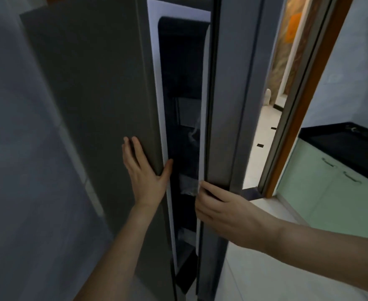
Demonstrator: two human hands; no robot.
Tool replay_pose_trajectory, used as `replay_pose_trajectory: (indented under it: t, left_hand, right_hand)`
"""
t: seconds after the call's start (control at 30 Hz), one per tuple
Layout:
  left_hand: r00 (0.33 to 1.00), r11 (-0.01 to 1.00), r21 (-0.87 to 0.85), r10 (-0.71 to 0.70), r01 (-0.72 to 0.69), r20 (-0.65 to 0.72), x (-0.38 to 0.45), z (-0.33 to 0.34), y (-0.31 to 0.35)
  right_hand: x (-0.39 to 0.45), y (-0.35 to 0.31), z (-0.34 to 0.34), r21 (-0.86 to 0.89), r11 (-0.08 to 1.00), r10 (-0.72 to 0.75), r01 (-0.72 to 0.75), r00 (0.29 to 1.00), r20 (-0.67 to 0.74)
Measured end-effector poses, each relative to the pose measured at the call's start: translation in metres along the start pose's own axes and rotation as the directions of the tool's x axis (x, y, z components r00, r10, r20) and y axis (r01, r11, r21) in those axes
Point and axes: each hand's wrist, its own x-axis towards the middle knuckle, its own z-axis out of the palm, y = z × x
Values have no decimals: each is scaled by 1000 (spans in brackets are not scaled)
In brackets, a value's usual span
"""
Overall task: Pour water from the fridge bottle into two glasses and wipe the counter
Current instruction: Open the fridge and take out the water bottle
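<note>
The left hand (145, 172) lies flat with straight fingers on the left fridge door (96, 105), thumb hooked round its inner edge. Between the doors, the dark fridge interior (182, 118) shows through a narrow gap; the fridge bottle cannot be identified there, so its heading and long axis cannot be told. The right hand (218, 210) curls its fingers round the edge of the right fridge door (226, 105). Probable risks: the gap is too narrow to reach in, and a door pulled abruptly may jolt whatever the door shelves hold. The counter (341, 142) stands at far right
</note>
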Motion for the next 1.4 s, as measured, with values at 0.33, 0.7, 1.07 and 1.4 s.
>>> replay_pose_trajectory:
  t: [0.33,0.7,1.07,1.4]
  left_hand:
    - [999,1000,5,-6,6,-35,-9,4,5]
    - [992,997,-27,-81,78,-102,-44,11,44]
    - [969,956,214,159,-200,191,-113,29,113]
    - [871,924,316,37,-217,490,-171,53,131]
  right_hand:
    - [-87,-18,35,267,951,173,-156,984,-39]
    - [-188,-17,67,516,758,463,-399,886,6]
    - [-133,-75,87,919,172,702,-355,699,139]
    - [-124,-115,128,899,-108,598,-424,695,400]
